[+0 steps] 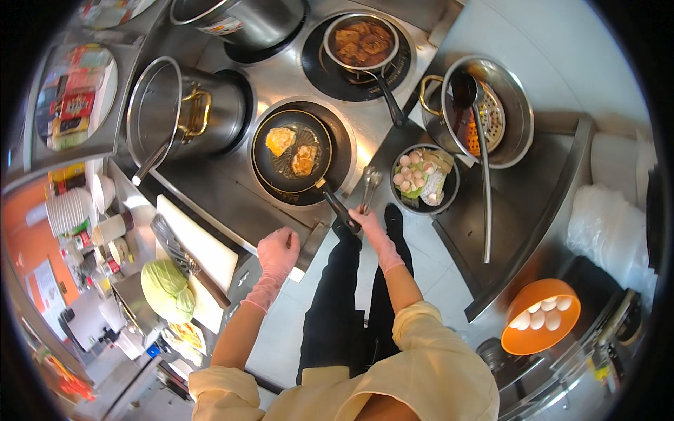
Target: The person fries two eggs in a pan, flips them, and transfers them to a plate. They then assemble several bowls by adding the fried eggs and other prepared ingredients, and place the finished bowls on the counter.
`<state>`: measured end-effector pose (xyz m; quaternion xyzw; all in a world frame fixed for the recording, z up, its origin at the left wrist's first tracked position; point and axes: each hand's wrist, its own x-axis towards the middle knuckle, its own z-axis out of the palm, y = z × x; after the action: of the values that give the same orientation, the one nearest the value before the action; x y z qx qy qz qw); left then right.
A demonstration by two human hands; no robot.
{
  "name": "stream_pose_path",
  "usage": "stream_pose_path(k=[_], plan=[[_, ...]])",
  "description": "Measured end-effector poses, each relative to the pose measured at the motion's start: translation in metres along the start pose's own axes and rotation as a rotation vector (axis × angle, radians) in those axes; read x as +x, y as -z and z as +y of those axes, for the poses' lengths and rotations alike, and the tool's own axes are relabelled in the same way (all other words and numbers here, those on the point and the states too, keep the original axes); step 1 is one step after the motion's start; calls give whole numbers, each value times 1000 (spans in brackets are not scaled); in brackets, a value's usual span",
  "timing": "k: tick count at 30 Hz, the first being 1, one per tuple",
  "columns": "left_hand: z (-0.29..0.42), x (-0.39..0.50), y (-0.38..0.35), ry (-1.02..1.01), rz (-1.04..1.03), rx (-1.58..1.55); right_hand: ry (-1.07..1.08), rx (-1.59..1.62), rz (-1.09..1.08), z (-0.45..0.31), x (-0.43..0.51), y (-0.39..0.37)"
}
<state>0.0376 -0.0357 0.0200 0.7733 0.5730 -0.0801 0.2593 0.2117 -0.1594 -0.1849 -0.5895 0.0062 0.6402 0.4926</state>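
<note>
My left hand (279, 250), in a thin pink glove, is curled near the edge of the steel counter, with nothing visible in it. In my gloved right hand (373, 226) are metal tongs (370, 184), held beside the handle of a black frying pan (295, 182). Two fried eggs lie in oil in that pan, a whiter one (280, 140) and a browned one (304, 160). Behind it, a smaller pan (361, 67) holds browned pieces in sauce. To the right of the tongs, a metal bowl (454, 197) contains broken eggshells (410, 171) and green leaves.
Large steel pots (218, 118) stand at the left and back. A pot (518, 113) with a long-handled ladle (484, 189) is at the right, above an orange bowl (563, 337) of eggs. At left, a cabbage (167, 289) and a cleaver (208, 284) lie on a white cutting board (210, 247).
</note>
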Motion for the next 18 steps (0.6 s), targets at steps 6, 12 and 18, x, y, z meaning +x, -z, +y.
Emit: stream_pose_path(k=[6, 12, 18], plan=[[-7, 0, 0, -43, 37, -2, 52, -25, -288, -20, 7, -14], [-12, 0, -1, -44, 72, -28, 216, -120, -114, -58, 12, -26], [-15, -1, -2, -45, 96, -38, 322, -140, -55, -75, 33, -40]])
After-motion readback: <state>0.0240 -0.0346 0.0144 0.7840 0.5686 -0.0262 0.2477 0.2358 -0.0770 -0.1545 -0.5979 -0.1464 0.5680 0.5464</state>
